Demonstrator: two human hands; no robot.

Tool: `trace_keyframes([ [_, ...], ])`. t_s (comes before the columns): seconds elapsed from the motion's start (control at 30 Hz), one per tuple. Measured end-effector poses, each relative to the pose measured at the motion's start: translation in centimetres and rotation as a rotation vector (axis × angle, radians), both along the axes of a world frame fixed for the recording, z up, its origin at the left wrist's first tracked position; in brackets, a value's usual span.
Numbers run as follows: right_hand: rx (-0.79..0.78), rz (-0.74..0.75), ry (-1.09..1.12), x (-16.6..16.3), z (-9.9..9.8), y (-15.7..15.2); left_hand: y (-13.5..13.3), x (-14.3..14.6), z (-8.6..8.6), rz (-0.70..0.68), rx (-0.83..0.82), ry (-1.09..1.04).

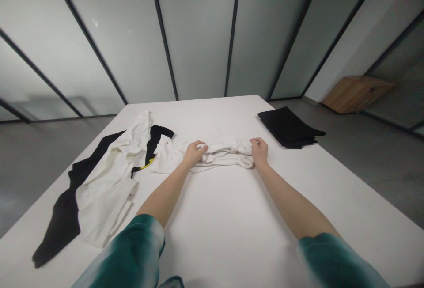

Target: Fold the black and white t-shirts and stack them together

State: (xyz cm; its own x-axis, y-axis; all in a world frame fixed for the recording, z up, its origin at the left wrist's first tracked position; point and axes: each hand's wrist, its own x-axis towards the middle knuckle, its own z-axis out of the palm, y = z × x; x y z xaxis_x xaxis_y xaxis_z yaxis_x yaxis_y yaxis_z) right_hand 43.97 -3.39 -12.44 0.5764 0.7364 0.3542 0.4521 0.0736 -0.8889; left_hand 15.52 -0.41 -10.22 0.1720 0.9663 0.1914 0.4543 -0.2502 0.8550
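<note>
Black folded fabric [286, 125] sits to my right, a white garment [102, 195] over dark clothing [62, 217] left | bunched white cloth [225, 157] between them, long axis crosswise | right grip [260, 152] pinches its right end; left grip [195, 153] half-curled at it, hold unclear to me | white worktop [225, 221], frosted panels [200, 32] beyond, wooden cabinet [356, 93] far right
</note>
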Motion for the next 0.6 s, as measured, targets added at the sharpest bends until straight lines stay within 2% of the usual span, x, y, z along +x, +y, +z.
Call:
trace_keyframes([
  [0.1, 0.018, 0.066, -0.226, -0.2, 0.2, -0.2, -0.1, 0.0, 0.0, -0.042, 0.093, 0.051],
  [0.2, 0.035, 0.235, -0.517, -0.8, 0.0, -0.2, -0.4, 0.1, -0.1, -0.194, 0.130, 0.112],
  [0.27, -0.042, 0.369, -0.645, -1.4, -0.3, -0.2, -0.5, 0.2, -0.2, -0.272, 0.125, 0.161],
  [0.33, -0.160, 0.466, -0.722, -1.8, -0.7, -0.1, -0.6, 0.3, -0.3, -0.286, 0.152, 0.202],
  [0.47, -0.319, 0.458, -0.770, -2.0, -0.7, 0.0, -0.5, 0.6, -0.8, -0.191, 0.295, 0.226],
  [0.6, -0.384, 0.471, -0.675, -1.9, -0.1, -0.1, -0.2, 0.6, -1.0, 0.030, 0.395, 0.228],
])
